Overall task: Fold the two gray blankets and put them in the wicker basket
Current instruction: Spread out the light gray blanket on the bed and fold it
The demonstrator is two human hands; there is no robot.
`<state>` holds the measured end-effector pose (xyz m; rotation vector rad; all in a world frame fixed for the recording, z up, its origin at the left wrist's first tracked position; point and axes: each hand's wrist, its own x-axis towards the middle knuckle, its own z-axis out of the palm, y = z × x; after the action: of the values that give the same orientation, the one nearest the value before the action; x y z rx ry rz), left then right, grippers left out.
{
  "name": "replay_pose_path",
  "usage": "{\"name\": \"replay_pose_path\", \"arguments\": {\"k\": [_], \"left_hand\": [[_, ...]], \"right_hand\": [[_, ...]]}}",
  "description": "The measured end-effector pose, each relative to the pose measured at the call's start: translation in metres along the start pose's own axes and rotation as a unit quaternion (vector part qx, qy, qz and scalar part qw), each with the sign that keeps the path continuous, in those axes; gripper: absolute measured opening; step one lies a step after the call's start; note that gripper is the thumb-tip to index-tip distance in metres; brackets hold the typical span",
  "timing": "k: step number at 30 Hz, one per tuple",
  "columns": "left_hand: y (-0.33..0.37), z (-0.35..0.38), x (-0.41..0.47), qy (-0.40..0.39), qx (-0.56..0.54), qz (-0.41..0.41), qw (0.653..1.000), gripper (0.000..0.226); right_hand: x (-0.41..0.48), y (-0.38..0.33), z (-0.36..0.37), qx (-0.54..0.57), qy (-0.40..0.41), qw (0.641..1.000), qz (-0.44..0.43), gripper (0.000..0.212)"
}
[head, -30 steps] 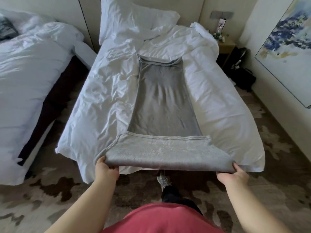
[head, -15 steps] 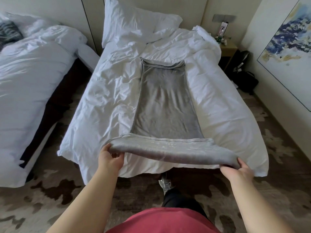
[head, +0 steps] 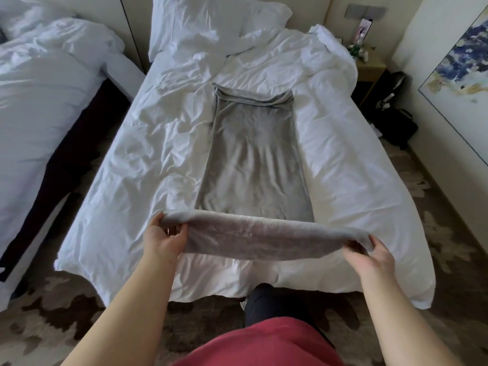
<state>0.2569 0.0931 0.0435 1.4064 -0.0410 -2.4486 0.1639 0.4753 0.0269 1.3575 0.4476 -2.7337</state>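
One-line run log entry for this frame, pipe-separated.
stage: folding blanket | left hand: grips near-left corner | right hand: grips near-right corner | gray blanket: long strip on white bed, near end lifted | basket: not visible

Gray blanket soft matt fleece (faint sheen); duvet crumpled white cotton

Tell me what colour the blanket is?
Gray, the blanket on the white bed, seen from the head view.

Both hands carried gray blanket near edge farther up bed.
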Motion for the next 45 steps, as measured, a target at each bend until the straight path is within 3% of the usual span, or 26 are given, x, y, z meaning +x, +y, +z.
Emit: {"name": "replay_pose_path", "arguments": {"k": [4, 9, 13, 16, 18, 19, 20, 21, 22, 23, 24, 25, 26, 27, 28, 31, 35, 37, 39, 41, 43, 45], "left_hand": [[-0.005, 0.043, 0.041, 0.011, -0.003, 0.012, 1.0, 0.013], [-0.015, 0.093, 0.109, 0.005, -0.014, 0.028, 0.999, 0.009], [-0.027, 0.108, 0.167, 0.015, 0.006, 0.036, 0.999, 0.045], [-0.042, 0.118, 0.201, 0.043, 0.112, 0.048, 0.992, 0.046], [-0.056, 0.121, 0.217, 0.032, 0.248, 0.076, 0.965, 0.039], [-0.065, 0.123, 0.223, 0.02, 0.348, 0.109, 0.931, 0.036], [-0.073, 0.124, 0.229, 0.015, 0.476, 0.155, 0.866, 0.036], [-0.08, 0.123, 0.237, 0.009, 0.616, 0.21, 0.76, 0.037], [-0.087, 0.118, 0.247, -0.007, 0.743, 0.252, 0.62, 0.041], [-0.092, 0.113, 0.256, -0.023, 0.837, 0.266, 0.477, 0.047], [-0.095, 0.107, 0.264, -0.029, 0.893, 0.253, 0.371, 0.054], [-0.096, 0.1, 0.271, -0.021, 0.922, 0.226, 0.313, 0.06], [-0.095, 0.092, 0.278, -0.005, 0.936, 0.202, 0.287, 0.064], [-0.093, 0.084, 0.284, 0.012, 0.944, 0.189, 0.269, 0.068], [-0.091, 0.076, 0.289, 0.022, 0.951, 0.187, 0.246, 0.071], [-0.082, 0.07, 0.295, 0.04, 0.958, 0.198, 0.202, 0.077], [-0.063, 0.066, 0.287, 0.07, 0.958, 0.19, 0.205, 0.076], [-0.052, 0.061, 0.279, 0.096, 0.956, 0.169, 0.218, 0.072], [-0.041, 0.052, 0.265, 0.128, 0.949, 0.136, 0.256, 0.068], [-0.031, 0.037, 0.249, 0.163, 0.928, 0.106, 0.318, 0.066], [-0.024, 0.017, 0.232, 0.175, 0.9, 0.1, 0.386, 0.068], [-0.022, -0.004, 0.214, 0.183, 0.839, 0.111, 0.501, 0.07]], "right_hand": [[0.041, 0.007, 0.048, 0.009, -0.003, 1.0, 0.022, 0.034], [0.109, 0.017, 0.105, -0.03, 0.042, 0.998, 0.031, 0.021], [0.166, 0.037, 0.135, -0.025, 0.107, 0.994, 0.025, 0.013], [0.201, 0.058, 0.148, -0.076, 0.142, 0.987, 0.007, 0.013], [0.218, 0.078, 0.155, -0.194, 0.125, 0.973, 0.003, 0.016], [0.225, 0.092, 0.157, -0.277, 0.097, 0.956, -0.005, 0.016], [0.23, 0.108, 0.159, -0.367, 0.058, 0.928, -0.027, 0.013], [0.234, 0.126, 0.158, -0.46, 0.015, 0.885, -0.064, 0.009], [0.238, 0.143, 0.154, -0.572, -0.034, 0.812, -0.114, 0.013], [0.243, 0.157, 0.146, -0.698, -0.095, 0.689, -0.17, 0.024], [0.249, 0.167, 0.134, -0.814, -0.153, 0.516, -0.219, 0.039], [0.256, 0.174, 0.123, -0.89, -0.193, 0.337, -0.24, 0.053], [0.261, 0.177, 0.114, -0.928, -0.207, 0.206, -0.233, 0.062], [0.266, 0.176, 0.108, -0.945, -0.202, 0.145, -0.214, 0.066], [0.272, 0.172, 0.103, -0.953, -0.189, 0.131, -0.199, 0.067], [0.287, 0.151, 0.096, -0.959, -0.157, 0.121, -0.205, 0.066], [0.29, 0.106, 0.092, -0.971, -0.083, 0.098, -0.2, 0.063], [0.285, 0.085, 0.089, -0.975, -0.036, 0.116, -0.183, 0.061], [0.274, 0.07, 0.085, -0.969, 0.011, 0.19, -0.157, 0.06], [0.258, 0.058, 0.073, -0.941, 0.058, 0.303, -0.139, 0.06], [0.238, 0.051, 0.053, -0.869, 0.093, 0.468, -0.133, 0.065], [0.215, 0.051, 0.029, -0.757, 0.123, 0.628, -0.134, 0.067]]}}
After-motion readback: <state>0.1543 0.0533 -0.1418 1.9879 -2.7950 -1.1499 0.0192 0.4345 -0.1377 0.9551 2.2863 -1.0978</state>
